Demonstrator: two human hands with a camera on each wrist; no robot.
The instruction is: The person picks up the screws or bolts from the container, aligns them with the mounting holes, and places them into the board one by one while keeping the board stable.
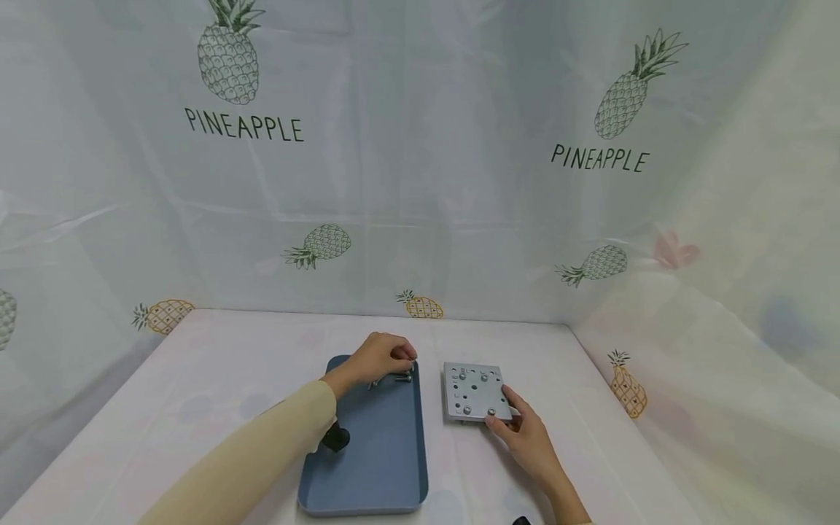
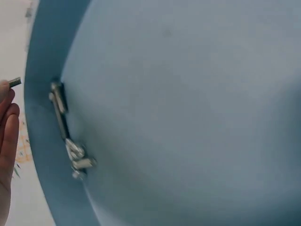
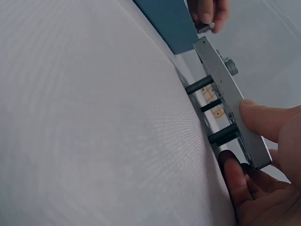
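Note:
Over the far right corner of the blue tray [image 1: 374, 470], my left hand [image 1: 383, 355] pinches a small metal screw [image 2: 15, 82], its threaded end poking past the fingertips. Just beneath lie several loose silver screws [image 2: 83, 163] along the tray's far end. My right hand [image 1: 530, 441] grips a square metal plate [image 1: 474, 390] by its near right corner, thumb on the upper side and fingers below. Screws with round heads sit in several of the plate's holes, and other holes are bare. In the right wrist view, threaded shanks [image 3: 200, 84] stick out under the tilted plate.
The tray's raised wall [image 1: 423, 437] runs between the two hands. A white patterned cloth [image 1: 262, 364] covers the table, and a curtain printed with pineapples [image 1: 420, 146] hangs behind it. A black wrist device [image 1: 336, 437] overlaps the tray's left side.

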